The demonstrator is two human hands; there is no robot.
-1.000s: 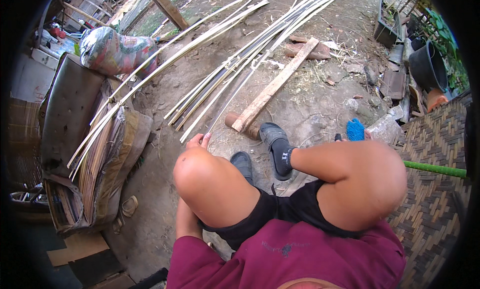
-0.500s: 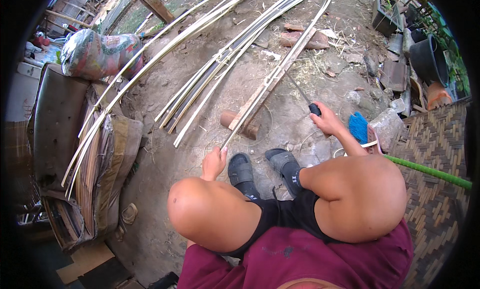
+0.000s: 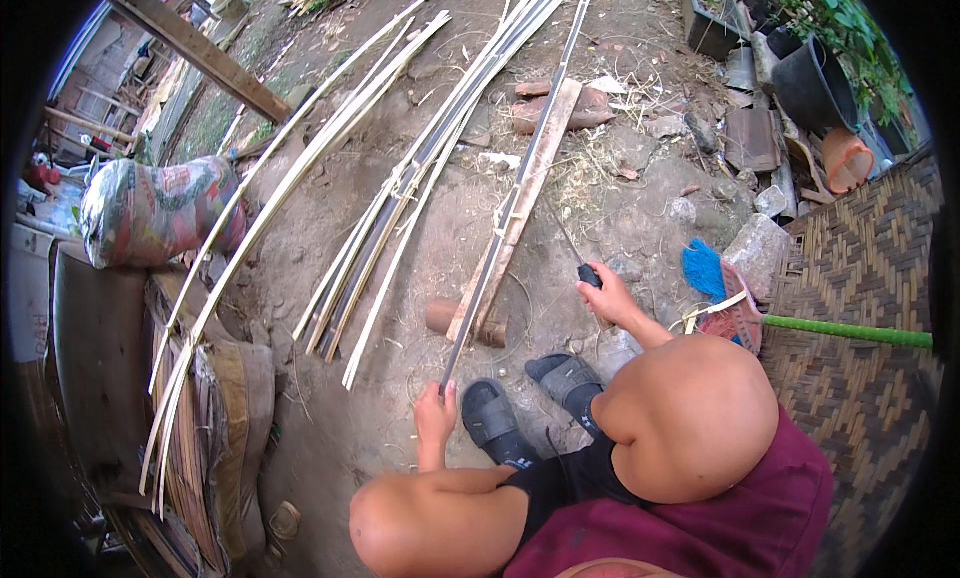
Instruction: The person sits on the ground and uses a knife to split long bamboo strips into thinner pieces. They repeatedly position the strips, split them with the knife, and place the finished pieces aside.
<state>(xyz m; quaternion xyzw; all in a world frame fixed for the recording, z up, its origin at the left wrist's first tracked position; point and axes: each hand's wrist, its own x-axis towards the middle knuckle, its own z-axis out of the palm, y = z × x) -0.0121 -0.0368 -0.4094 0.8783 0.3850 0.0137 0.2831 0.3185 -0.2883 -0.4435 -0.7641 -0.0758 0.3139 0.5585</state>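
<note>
I sit low with both knees up over bare earth. My left hand (image 3: 436,410) grips the near end of a long thin bamboo strip (image 3: 520,188) that runs away up the picture over a wooden plank (image 3: 525,193). My right hand (image 3: 608,296) is closed on the black handle of a knife (image 3: 588,274), whose thin blade points up toward the plank. The plank's near end rests on a short round log (image 3: 440,316). My feet in dark sandals (image 3: 490,418) are planted just behind the log.
Several long bamboo strips (image 3: 390,208) lie fanned out on the ground to the left. A stuffed patterned sack (image 3: 150,210) and stacked boards sit at the left. A blue-bristled broom (image 3: 720,278) with a green handle, a woven mat (image 3: 870,308), stones and pots are on the right.
My left hand has taken hold of the strip's near end and my right hand with the knife has come in closer to the plank. The view has tilted nearer to the ground.
</note>
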